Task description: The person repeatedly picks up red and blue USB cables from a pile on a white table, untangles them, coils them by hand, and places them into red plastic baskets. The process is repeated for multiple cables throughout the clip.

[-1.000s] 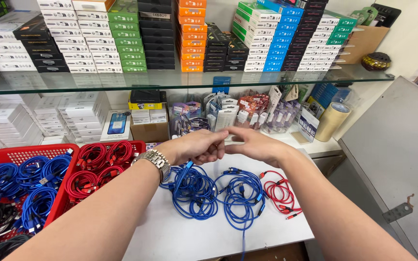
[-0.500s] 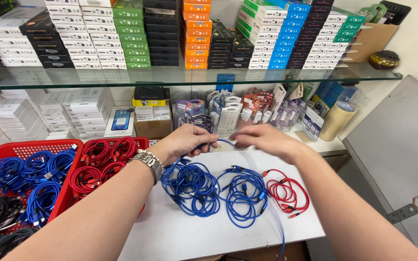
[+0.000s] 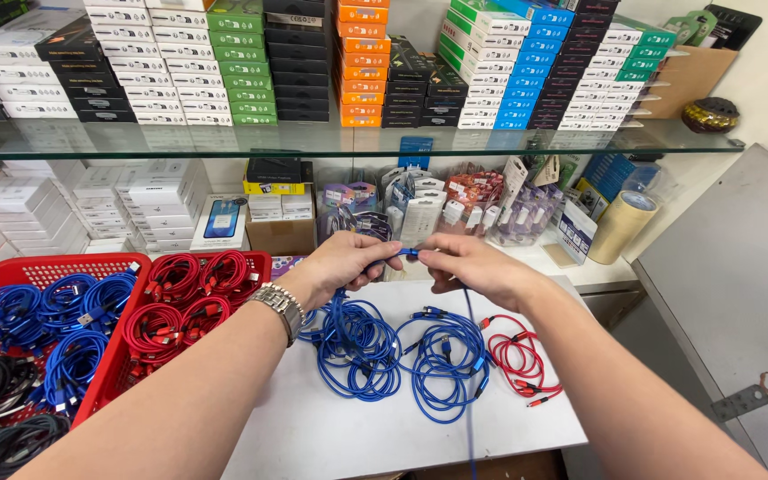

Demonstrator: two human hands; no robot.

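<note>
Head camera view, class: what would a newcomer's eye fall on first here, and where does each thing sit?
First, the left hand and right hand meet at centre, pinching a blue cable between them. Below them, blue cable coils and a red cable coil lie loose on the white table, with red baskets of bundled cables at left. Behind, stacked coloured boxes fill a glass shelf.

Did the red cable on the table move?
No. The red cable lies right of the blue cable coils on the white table, as before.
</note>
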